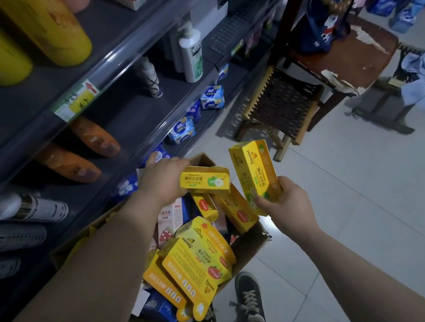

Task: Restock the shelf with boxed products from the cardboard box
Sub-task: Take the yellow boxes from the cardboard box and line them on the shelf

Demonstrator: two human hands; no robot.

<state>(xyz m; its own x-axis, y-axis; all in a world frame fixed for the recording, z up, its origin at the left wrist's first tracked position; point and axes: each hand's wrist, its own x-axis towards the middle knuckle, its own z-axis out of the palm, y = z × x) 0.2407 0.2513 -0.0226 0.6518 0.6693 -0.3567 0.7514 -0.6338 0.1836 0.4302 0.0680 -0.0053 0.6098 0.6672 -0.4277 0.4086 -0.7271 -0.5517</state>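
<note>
An open cardboard box [250, 249] stands on the floor against the shelf [107, 66], holding several yellow toothpaste boxes [199, 260] and some blue and white ones. My left hand [164, 179] grips a yellow toothpaste box [204, 180] lying flat just above the carton's far end. My right hand [285, 205] holds another yellow box [256, 173] upright by its lower end, to the right of the carton. Both held boxes show a green apple picture.
The dark shelf on the left carries yellow and orange bottles [84, 150], white shampoo bottles [190, 55] and blue packets [212, 98]. A small woven stool [281, 108] and a worn chair [350, 55] stand on the tiled floor ahead. My shoes [250, 299] are beside the carton.
</note>
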